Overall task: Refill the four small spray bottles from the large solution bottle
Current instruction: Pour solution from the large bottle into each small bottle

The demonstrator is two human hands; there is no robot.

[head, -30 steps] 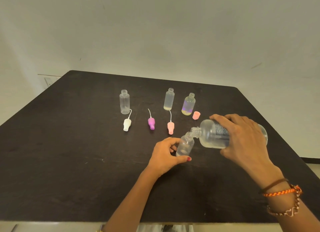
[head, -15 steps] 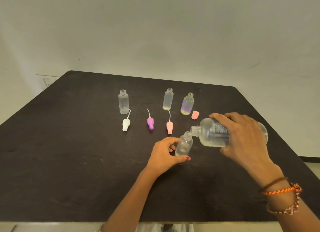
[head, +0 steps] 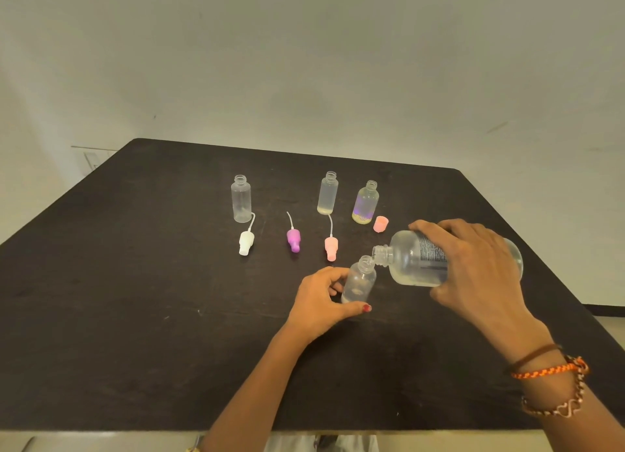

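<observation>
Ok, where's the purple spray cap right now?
In the head view, the purple spray cap lies on the table left of centre, between the white spray cap and the pink spray cap.

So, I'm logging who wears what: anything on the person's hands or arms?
Both arms are bare, no sleeves. The right wrist has three bracelets: a thin brown one, an orange braided one, and a beaded one. The left thumb has a red-painted nail.

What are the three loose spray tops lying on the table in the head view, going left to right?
white spray top → purple spray top → pink spray top
</observation>
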